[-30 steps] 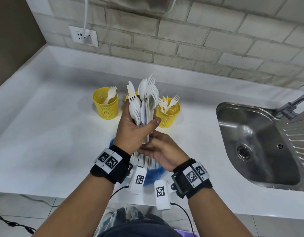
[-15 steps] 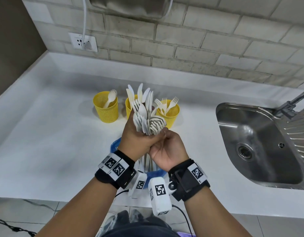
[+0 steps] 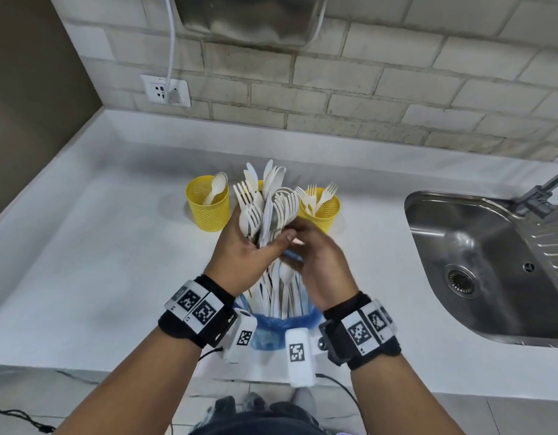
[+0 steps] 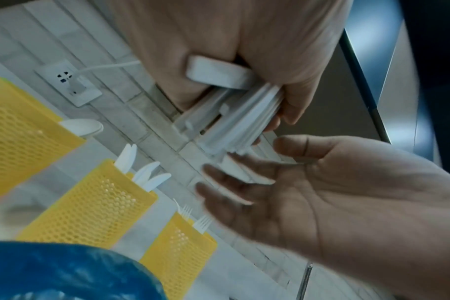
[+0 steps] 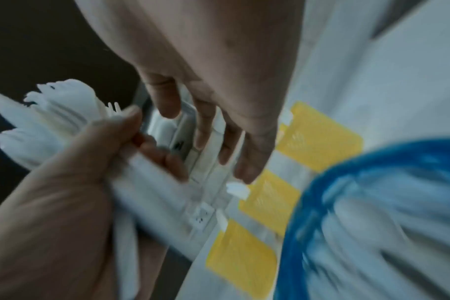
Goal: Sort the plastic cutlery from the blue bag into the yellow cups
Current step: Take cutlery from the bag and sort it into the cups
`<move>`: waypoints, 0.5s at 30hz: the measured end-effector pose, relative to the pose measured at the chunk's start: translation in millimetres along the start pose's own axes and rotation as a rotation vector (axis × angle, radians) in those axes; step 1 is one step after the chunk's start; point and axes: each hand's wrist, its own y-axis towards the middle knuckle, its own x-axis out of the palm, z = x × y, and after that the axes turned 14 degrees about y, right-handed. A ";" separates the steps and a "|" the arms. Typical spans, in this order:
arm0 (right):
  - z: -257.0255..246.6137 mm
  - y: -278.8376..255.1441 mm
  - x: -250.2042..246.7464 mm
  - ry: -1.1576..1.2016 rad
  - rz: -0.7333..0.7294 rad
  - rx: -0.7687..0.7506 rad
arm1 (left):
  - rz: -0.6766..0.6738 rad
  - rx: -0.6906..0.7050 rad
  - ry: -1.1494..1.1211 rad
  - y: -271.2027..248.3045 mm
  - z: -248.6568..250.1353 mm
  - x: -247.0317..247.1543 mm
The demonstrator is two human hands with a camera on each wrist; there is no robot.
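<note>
Sorting barely begun: most cutlery is unsorted.

The left hand (image 3: 240, 259) grips a mixed bundle (image 3: 265, 199) of forks, spoons and knives above the blue bag (image 3: 280, 324) at the counter's (image 3: 83, 262) front edge; the right hand (image 3: 321, 265), fingers loosely spread and holding nothing, reaches into it. Of the three cups near the back wall, the left cup (image 3: 208, 211) holds spoons, the middle cup (image 4: 90, 203) knives, the right cup (image 3: 321, 211) forks, few in each.

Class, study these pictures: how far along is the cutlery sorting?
Barely begun. Done: a spoon stands in the left cup, knives in the middle cup, forks in the right cup. In hand: the left hand grips a mixed bundle; the right hand reaches in. Left: that bundle.
</note>
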 end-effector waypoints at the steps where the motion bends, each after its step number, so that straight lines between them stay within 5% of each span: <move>1: -8.5 0.5 0.3 -0.071 -0.041 -0.085 | -0.019 0.016 -0.007 0.3 -0.6 -3.5; 5: -34.5 -2.9 11.7 -0.331 -0.267 -0.272 | -0.088 0.042 0.013 0.2 -6.8 -12.8; 8: -38.1 -2.0 21.3 -0.498 -0.247 -0.390 | -0.119 0.047 0.014 -2.1 -7.3 -17.0; 15: -25.6 -4.1 35.4 -0.474 -0.291 -0.409 | -0.140 0.069 -0.034 -7.1 -10.7 -36.7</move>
